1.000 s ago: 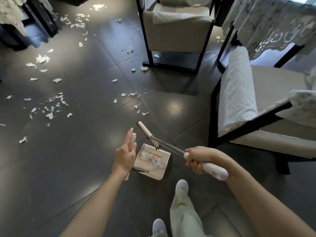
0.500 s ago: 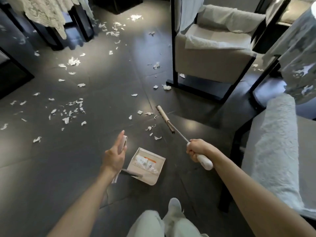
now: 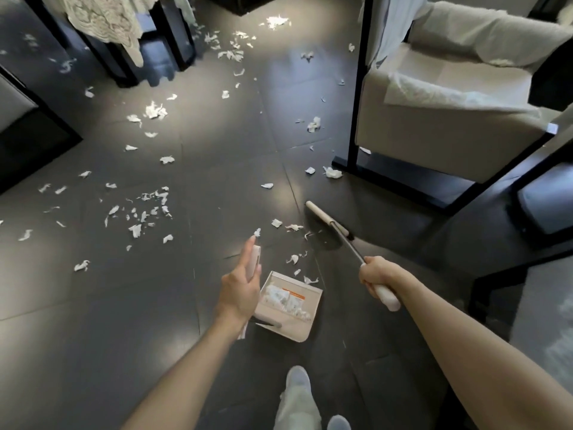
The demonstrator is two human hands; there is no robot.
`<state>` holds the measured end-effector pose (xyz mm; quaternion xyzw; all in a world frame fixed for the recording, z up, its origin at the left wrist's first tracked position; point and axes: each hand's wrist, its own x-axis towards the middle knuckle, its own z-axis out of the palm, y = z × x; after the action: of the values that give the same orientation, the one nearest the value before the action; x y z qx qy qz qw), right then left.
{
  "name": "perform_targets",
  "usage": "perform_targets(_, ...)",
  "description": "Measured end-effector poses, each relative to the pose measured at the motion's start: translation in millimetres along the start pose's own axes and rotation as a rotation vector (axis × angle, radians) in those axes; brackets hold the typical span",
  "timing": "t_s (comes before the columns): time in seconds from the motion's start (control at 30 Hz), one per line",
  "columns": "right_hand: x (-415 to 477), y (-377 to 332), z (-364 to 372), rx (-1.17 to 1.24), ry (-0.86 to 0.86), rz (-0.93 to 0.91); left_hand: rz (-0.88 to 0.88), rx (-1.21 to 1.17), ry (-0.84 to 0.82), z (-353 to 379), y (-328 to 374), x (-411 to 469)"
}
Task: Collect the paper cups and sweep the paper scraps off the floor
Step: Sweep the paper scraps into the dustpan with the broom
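My left hand (image 3: pixel 240 290) grips the upright handle of a beige dustpan (image 3: pixel 294 324), which rests on the dark floor and holds white scraps. My right hand (image 3: pixel 376 273) holds the white grip of a broom (image 3: pixel 328 223); its head lies on the floor ahead and to the right of the pan. A few paper scraps (image 3: pixel 293 259) lie between broom head and pan. Many more scraps (image 3: pixel 142 212) are scattered to the left and farther away. No paper cup is in sight.
A beige armchair with a black frame (image 3: pixel 434 119) stands at the right, another seat (image 3: pixel 545 206) nearer at the right edge. Dark table legs with a lace cloth (image 3: pixel 105 23) are at the top left. My feet (image 3: pixel 297 380) are just behind the dustpan.
The broom head has swung away from the dustpan, forward and to the right. My view has shifted left, so more of the scattered scraps show. The dustpan has stayed put.
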<state>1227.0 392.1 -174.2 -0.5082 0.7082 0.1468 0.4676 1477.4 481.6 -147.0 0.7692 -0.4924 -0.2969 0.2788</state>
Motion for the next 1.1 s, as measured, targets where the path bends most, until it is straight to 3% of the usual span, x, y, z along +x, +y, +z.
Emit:
perform_targets(0.13, -10.5, -19.1, 3.5, -0.259, -0.105, -0.001, 0.005, -0.002, 0.007, 9.5, 16.3, 29.1)
perform_targets(0.23, -38.1, -30.1, 9.5, -0.297, -0.247, -0.010, 0.031, -0.010, -0.004, 14.3, 24.7, 40.0)
perform_targets(0.4, -73.2, -42.0, -20.4, 0.326, -0.468, 0.226, 0.006, -0.027, -0.020, 15.3, 31.1, 40.6)
perform_targets(0.53, -94.4, -49.3, -49.2, 0.553, -0.504, 0.255, 0.010, -0.039, -0.032, 4.8, 24.5, 32.3)
perform_targets(0.77, -81.8, -87.5, -72.7, 0.451, -0.399, 0.111, -0.099, -0.127, 0.076, -27.1, -2.8, 26.0)
perform_targets(1.1, 38.6, -171.3, -46.1, -0.169, -0.122, -0.210, -0.239, -0.062, 0.129, -72.6, -33.3, 75.1)
